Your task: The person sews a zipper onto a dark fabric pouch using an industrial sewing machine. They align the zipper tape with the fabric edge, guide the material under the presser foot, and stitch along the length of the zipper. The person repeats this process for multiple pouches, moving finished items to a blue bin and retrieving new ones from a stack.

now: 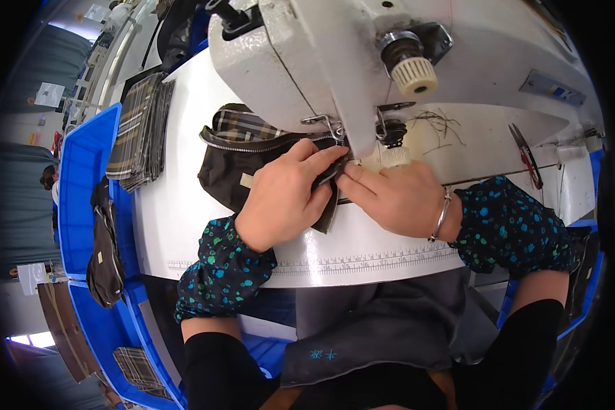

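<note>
A dark brown fabric piece (219, 171) with a silver zipper (253, 145) and plaid lining lies on the white table under the needle area of a sewing machine (280, 68). My left hand (287, 188) presses on the fabric, its fingers reaching along the zipper's end toward the presser foot. Just right of the needle, my right hand (396, 198) pinches the fabric's edge between thumb and fingers. The fingertips of both hands nearly meet there. What lies directly beneath them is hidden.
Plaid fabric pieces (140, 130) are stacked at the table's left edge. Blue bins (82, 198) stand beyond it, one with a dark zippered piece (104, 253) over its rim. Red-handled scissors (526, 157) and loose thread scraps (439, 126) lie right. A ruler strip (348, 265) runs along the front edge.
</note>
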`<state>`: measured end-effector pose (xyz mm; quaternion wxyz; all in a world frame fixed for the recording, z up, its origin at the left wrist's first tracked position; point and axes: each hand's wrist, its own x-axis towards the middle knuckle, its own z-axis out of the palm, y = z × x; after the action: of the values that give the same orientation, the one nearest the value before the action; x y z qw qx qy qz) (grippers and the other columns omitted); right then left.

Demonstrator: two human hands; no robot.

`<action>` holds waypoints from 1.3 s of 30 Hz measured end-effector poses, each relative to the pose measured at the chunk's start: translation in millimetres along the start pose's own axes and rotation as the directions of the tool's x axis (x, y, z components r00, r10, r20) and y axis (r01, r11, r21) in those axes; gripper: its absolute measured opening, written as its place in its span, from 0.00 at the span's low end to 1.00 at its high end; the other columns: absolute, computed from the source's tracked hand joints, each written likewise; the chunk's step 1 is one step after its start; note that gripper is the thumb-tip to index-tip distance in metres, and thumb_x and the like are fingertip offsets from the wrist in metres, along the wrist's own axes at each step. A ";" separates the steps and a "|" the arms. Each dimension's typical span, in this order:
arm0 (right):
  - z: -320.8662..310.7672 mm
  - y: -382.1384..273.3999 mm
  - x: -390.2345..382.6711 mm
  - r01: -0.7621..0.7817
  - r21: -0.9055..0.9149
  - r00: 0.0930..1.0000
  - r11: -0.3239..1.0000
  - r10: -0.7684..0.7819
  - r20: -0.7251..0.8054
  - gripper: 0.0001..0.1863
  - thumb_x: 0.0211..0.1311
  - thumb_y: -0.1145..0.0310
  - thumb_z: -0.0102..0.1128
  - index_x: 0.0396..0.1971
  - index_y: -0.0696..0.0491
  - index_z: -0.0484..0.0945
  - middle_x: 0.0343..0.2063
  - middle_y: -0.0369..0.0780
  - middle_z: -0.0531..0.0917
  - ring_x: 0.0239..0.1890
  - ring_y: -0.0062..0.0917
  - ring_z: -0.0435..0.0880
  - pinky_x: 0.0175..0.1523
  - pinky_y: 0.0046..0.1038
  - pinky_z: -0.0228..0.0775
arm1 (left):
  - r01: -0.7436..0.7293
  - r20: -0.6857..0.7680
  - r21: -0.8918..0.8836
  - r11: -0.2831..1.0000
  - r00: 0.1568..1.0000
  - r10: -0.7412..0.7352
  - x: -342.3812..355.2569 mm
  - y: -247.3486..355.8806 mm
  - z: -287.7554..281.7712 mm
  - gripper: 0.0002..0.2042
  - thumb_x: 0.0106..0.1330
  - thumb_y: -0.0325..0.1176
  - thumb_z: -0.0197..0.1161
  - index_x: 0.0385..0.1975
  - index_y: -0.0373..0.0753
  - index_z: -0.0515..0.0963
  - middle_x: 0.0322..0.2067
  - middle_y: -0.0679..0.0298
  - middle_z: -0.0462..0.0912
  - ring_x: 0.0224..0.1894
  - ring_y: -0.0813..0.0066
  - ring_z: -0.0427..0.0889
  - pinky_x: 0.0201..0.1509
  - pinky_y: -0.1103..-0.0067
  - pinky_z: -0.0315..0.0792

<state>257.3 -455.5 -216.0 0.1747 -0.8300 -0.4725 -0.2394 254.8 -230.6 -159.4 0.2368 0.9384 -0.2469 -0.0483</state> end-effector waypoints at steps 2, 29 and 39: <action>0.2 -0.2 -2.5 0.000 0.010 1.000 1.000 0.000 0.017 0.18 0.55 0.66 0.63 0.46 0.54 0.82 0.39 0.34 0.84 0.19 0.19 0.81 0.22 0.26 0.72 | -0.031 -0.017 0.019 0.999 0.999 0.031 -0.5 -0.9 1.3 0.27 0.57 0.22 0.62 0.60 0.39 0.79 0.41 0.53 0.81 0.33 0.50 0.84 0.38 0.62 0.77; -3.3 -2.8 2.3 -0.044 0.124 0.976 0.991 0.017 0.216 0.23 0.58 0.71 0.61 0.56 0.47 0.85 0.54 0.34 0.87 0.23 0.25 0.84 0.27 0.28 0.77 | -0.109 -0.121 0.437 0.893 0.976 0.179 -1.7 2.2 7.4 0.28 0.51 0.28 0.71 0.57 0.46 0.84 0.41 0.61 0.76 0.42 0.62 0.84 0.36 0.70 0.81; -2.7 -2.2 4.0 -0.046 0.197 0.972 0.979 -0.002 0.235 0.22 0.56 0.72 0.63 0.53 0.48 0.86 0.49 0.35 0.88 0.22 0.26 0.84 0.26 0.29 0.76 | -0.083 -0.056 0.442 0.893 0.991 0.120 -0.1 7.8 12.7 0.28 0.52 0.29 0.71 0.58 0.44 0.82 0.42 0.60 0.75 0.42 0.62 0.83 0.34 0.70 0.81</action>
<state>256.5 -453.0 -211.4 0.2035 -0.8357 -0.5023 -0.0892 248.7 -241.8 -166.9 0.0315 0.9546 -0.2903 0.0596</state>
